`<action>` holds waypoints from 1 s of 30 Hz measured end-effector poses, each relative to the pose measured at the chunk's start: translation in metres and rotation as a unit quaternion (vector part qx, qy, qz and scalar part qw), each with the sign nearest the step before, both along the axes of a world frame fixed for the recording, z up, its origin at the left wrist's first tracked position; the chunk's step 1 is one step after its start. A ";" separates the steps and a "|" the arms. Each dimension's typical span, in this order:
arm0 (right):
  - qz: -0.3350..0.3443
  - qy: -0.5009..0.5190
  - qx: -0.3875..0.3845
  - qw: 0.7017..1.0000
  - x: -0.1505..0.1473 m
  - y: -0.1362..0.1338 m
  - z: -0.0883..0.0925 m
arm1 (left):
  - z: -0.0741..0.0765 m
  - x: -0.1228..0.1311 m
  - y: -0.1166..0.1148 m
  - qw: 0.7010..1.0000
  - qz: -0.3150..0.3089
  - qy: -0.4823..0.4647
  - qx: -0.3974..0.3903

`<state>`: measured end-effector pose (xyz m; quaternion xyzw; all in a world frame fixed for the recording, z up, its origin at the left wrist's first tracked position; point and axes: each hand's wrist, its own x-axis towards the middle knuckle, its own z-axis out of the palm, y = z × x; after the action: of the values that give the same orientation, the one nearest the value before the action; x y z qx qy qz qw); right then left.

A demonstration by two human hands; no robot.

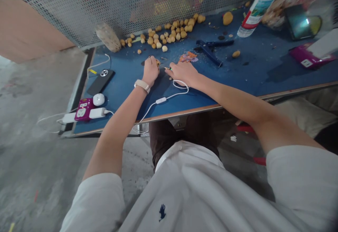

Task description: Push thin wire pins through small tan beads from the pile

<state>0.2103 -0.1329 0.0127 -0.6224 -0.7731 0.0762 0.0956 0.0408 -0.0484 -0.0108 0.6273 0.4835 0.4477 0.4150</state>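
Observation:
My left hand (151,70), a watch band on its wrist, is closed on a small yellow-brown piece (158,63); most of it is hidden by the fingers. My right hand (184,73) grips a slim pen-like tool (168,69) with a thin metal tip that points left at the piece. Whether the tip touches it I cannot tell. A white cord (181,87) with an inline switch (161,100) loops by my right hand. Just beyond that hand lies a heap of orange and purple scraps (188,56).
Many small round yellow-brown pieces (173,33) lie along the mesh panel (113,6). Dark blue pliers (211,50) and a water bottle (255,13) are to the right. A phone (101,81) and a purple power adapter (84,109) sit left, near the table's edge.

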 end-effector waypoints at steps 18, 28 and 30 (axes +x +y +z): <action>-0.016 -0.012 -0.006 1.000 -0.001 0.002 -0.001 | 0.001 0.000 0.000 0.999 0.025 -0.017 -0.041; -0.010 0.005 0.008 1.000 0.007 0.005 -0.006 | -0.023 -0.013 0.027 0.997 0.044 0.024 -0.066; -0.003 0.005 0.007 1.000 0.008 0.005 -0.007 | -0.023 -0.014 0.029 0.996 0.042 0.023 -0.070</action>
<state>0.2187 -0.1280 0.0062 -0.6237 -0.7713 0.0733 0.1039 0.0272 -0.0195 -0.0340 0.5859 0.5490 0.4153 0.4277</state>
